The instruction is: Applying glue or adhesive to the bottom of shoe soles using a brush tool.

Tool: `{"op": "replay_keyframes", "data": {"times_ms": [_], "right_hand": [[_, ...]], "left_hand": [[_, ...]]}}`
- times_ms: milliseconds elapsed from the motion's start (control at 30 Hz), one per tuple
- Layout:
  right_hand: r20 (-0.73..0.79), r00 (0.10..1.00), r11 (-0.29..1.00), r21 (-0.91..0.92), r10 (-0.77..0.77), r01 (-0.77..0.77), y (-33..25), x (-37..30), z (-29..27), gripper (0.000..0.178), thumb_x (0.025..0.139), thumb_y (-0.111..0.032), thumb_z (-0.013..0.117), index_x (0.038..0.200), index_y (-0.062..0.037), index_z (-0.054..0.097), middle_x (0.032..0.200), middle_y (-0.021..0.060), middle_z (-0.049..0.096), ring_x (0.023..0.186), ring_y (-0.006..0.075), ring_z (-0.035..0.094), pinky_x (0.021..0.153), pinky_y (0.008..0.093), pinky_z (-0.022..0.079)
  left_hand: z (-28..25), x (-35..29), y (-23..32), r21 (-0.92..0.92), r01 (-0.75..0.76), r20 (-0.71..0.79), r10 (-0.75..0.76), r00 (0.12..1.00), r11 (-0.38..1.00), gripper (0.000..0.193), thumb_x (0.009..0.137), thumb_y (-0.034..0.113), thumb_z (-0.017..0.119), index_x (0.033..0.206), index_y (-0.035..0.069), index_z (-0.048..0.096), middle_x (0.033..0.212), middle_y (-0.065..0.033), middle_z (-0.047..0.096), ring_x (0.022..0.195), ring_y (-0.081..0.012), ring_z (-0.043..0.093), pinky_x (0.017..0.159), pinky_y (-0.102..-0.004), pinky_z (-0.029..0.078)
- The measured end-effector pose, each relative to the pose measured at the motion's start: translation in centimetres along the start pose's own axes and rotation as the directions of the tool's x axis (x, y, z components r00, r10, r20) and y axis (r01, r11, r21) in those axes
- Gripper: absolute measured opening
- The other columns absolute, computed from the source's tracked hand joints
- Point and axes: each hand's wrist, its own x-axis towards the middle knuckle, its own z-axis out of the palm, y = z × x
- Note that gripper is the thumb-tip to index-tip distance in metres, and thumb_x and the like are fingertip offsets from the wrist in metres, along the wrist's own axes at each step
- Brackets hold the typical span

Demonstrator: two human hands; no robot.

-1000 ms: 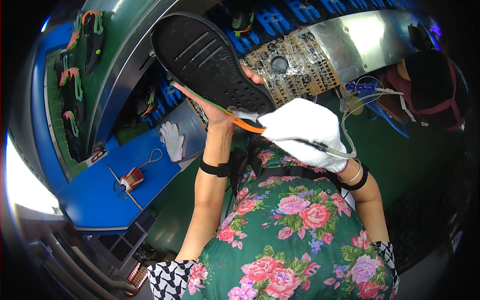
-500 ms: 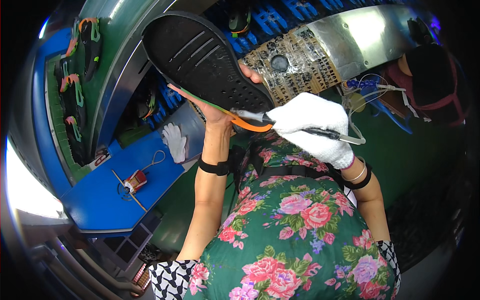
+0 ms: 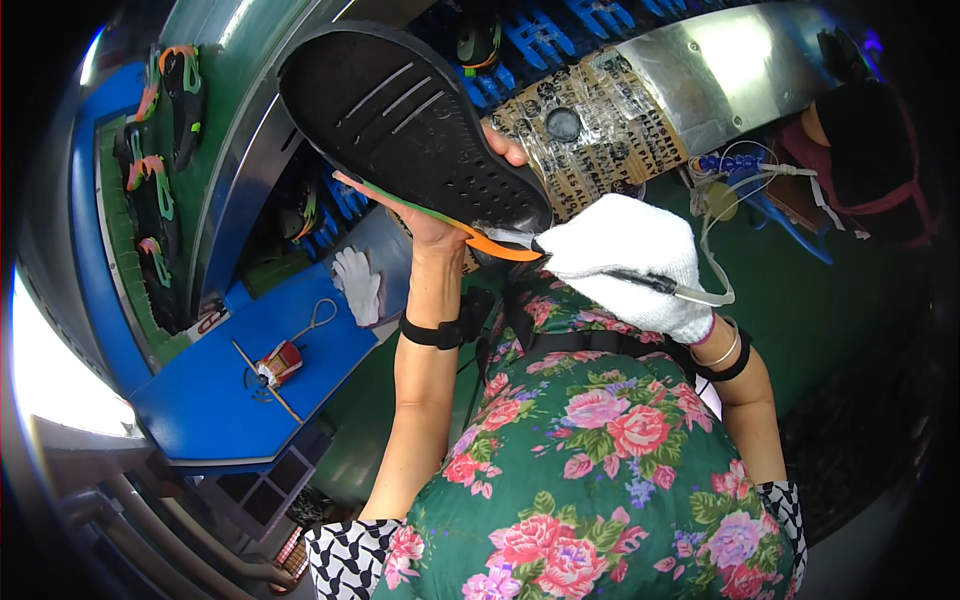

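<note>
My bare left hand [image 3: 437,228] grips a black shoe sole [image 3: 410,120] from beneath, its fingertips showing at the far edge. The sole's inner face is up, with slots at the wide end and small holes nearer me; a pink, green and orange rim runs along its side. In a white knitted glove, my right hand [image 3: 640,265] is closed round a brush [image 3: 515,238] with a pale tube [image 3: 715,297] trailing from its back end. The pale bristles touch the inside of the sole near its narrow end, by the orange rim.
A blue table [image 3: 230,400] at the left bears a small red-and-white container [image 3: 283,365] and a white glove [image 3: 357,285]. Finished-looking dark soles or shoes [image 3: 185,105] line a green conveyor. Taped cardboard [image 3: 600,130] covers a metal ledge ahead. Another person [image 3: 870,150] sits at the right.
The brush tip has shifted slightly to the right and down along the sole's narrow end. The sole has moved a little to the left. Both hands keep their hold.
</note>
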Motion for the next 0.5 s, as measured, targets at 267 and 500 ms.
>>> {"op": "replay_keyframes", "data": {"times_ms": [267, 500], "right_hand": [[0.022, 0.998, 0.998, 0.005, 0.065, -0.065, -0.20, -0.04, -0.56, 0.019, 0.076, -0.001, 0.079, 0.095, -0.0046, 0.078, 0.098, 0.0113, 0.077, 0.086, 0.0249, 0.073, 0.077, 0.0342, 0.057], [0.035, 0.998, 0.997, 0.051, 0.060, -0.062, -0.04, -0.09, -0.65, 0.018, 0.077, -0.001, 0.079, 0.094, -0.0050, 0.078, 0.098, 0.0109, 0.077, 0.086, 0.0250, 0.072, 0.076, 0.0346, 0.057]], "left_hand": [[-0.02, 0.16, 0.05, 0.044, 0.016, 0.028, -0.018, 0.999, 0.999, 0.124, 0.066, 0.105, 0.025, 0.105, -0.007, 0.061, 0.094, -0.0181, 0.064, 0.091, -0.0297, 0.062, 0.089, -0.0442, 0.048], [0.06, 0.53, 0.26, 0.093, 0.018, 0.045, -0.023, 0.999, 0.995, 0.126, 0.064, 0.106, 0.020, 0.104, -0.007, 0.060, 0.094, -0.0192, 0.063, 0.090, -0.0307, 0.062, 0.087, -0.0464, 0.049]]}}
